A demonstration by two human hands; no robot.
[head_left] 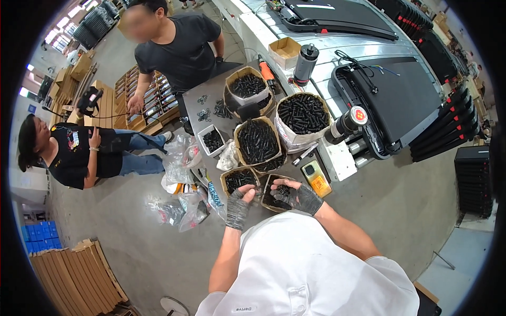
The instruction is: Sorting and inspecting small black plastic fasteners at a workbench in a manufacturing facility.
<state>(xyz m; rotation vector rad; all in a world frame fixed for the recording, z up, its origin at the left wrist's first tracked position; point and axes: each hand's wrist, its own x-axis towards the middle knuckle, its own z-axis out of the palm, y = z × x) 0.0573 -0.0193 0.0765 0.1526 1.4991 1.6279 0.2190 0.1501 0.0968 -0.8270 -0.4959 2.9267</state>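
Both hands wear dark fingerless wraps. My left hand [240, 207] is closed in a pinch in front of a small carton of black parts [240, 180]; whatever its fingertips hold is too small to make out. My right hand [301, 197] is cupped over another small carton [270, 206], with small dark parts in its palm and fingers. Beyond the hands, a larger carton of black, bolt-like parts [257, 141] stands on the table. To its right is a white-sided container [287, 138] heaped with similar black pieces.
A phone [316, 179] and a marker [305, 154] lie right of the cartons. Further left are a white tray [212, 140] and plastic bags [192, 208]. Black treadmill-like decks [392, 100] rest on the roller line. Two people [176, 50], [79, 150] stand beyond the table.
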